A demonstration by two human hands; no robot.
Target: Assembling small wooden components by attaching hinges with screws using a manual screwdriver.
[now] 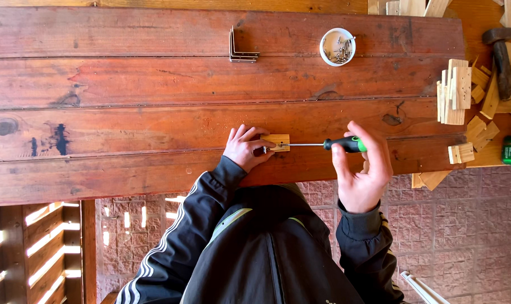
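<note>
Landmark: block [276, 142], small pale wood piece lying flat on red plank table [154, 84], near its close edge.
Left of block: left hand [245, 147] clamped on it, fingers curled over its left end and top, pinning it to the planks.
At block: screwdriver [323, 145] tip on a screw at the block's right face, shaft level.
Right of block: right hand [362, 169] wrapped around the black-green handle, fingertips pinching it.
Up and left of block: metal brackets [242, 48]. Up and right: white cup of screws [337, 47].
Far right of block: wood offcuts [455, 90], hammer [501, 59].
Judgement: block light, stiff, likely to spin or slide under torque; best pinned flat by its far end, fingers clear of the tip.
</note>
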